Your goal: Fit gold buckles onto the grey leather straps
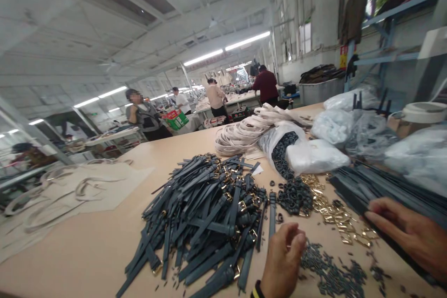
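My left hand (284, 260) is at the lower middle, its fingers curled in toward the thumb. Whatever they hold, if anything, is hidden. Just beyond it lies a narrow dark strap (272, 214), beside a large heap of dark blue-grey buckle straps (195, 214) with gold buckles. My right hand (408, 233) is over the edge of a stack of long dark strips (387, 191), thumb and fingers slightly apart. Between the hands lie loose gold buckles (337, 216), many small dark pieces (328, 270) and a pile of dark keeper loops (295, 195).
Coiled beige straps (240, 132) and an open plastic bag (282, 149) of dark loops sit farther back. More plastic bags (333, 125) line the right side. Beige material (87, 191) covers the table's left. Several people work in the background, one beside a green-and-red box (176, 119).
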A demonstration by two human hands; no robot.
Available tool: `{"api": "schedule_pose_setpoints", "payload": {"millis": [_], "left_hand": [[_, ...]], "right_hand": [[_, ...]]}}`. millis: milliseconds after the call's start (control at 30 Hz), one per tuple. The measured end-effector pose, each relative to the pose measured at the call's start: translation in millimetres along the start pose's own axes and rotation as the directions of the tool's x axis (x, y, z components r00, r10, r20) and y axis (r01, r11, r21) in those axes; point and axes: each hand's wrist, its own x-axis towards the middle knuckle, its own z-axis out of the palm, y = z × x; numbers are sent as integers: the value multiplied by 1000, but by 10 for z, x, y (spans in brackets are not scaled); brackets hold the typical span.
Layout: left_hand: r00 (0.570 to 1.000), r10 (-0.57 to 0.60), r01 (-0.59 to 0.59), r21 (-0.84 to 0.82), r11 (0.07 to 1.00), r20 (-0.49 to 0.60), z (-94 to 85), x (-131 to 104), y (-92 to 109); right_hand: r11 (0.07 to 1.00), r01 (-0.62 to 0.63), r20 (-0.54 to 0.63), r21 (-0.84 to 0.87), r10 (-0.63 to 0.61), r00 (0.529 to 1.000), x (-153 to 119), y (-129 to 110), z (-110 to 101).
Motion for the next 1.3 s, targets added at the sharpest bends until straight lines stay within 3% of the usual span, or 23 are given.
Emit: {"api": "schedule_pose_setpoints", "payload": {"millis": [100, 200, 367, 533, 733, 867, 967, 1033, 1100, 1167, 1233, 1300], "left_hand": [[994, -99, 106, -281, 954, 41, 267, -41, -23], [979, -196, 205, -403, 892, 63, 388, -109, 3], [926, -362, 361, -529, 768, 106, 441, -193, -108], [900, -425, 405, -542, 736, 95, 493, -235, -123], [902, -429, 384, -564, 731, 59, 516, -206, -115], [907, -420, 324, -578, 749, -36, 421, -145, -130], [903, -416, 282, -583, 762, -106, 306, -121, -144], [899, -422, 283, -580, 764, -116, 264, -161, -151], [900, -432, 331, -544, 771, -65, 282, -264, -149], [892, -444, 431, -447, 784, 83, 365, -420, -137], [838, -460, 538, -305, 786, 294, 484, -592, -120], [757, -461, 594, -194, 781, 462, 597, -735, -110]], "right_hand": [[993, 2, 310, 119, -40, 950, -216, -329, 132], [959, -106, 372, 265, 0, 928, -454, -367, 314], [815, -370, 451, 447, 151, 879, -688, -169, 447], [698, -477, 495, 534, 199, 846, -762, -101, 464], [668, -492, 499, 558, 204, 842, -766, -52, 479], [685, -507, 557, 524, 175, 812, -803, 36, 396], [679, -500, 508, 538, 213, 835, -820, 158, 293], [579, -491, 401, 651, 287, 870, -815, 235, 250], [404, -438, 285, 803, 385, 878, -802, 273, 256], [268, -370, 224, 890, 450, 865, -790, 261, 314], [260, -367, 224, 893, 450, 865, -783, 210, 405], [334, -412, 258, 848, 418, 871, -777, 149, 498]]}}
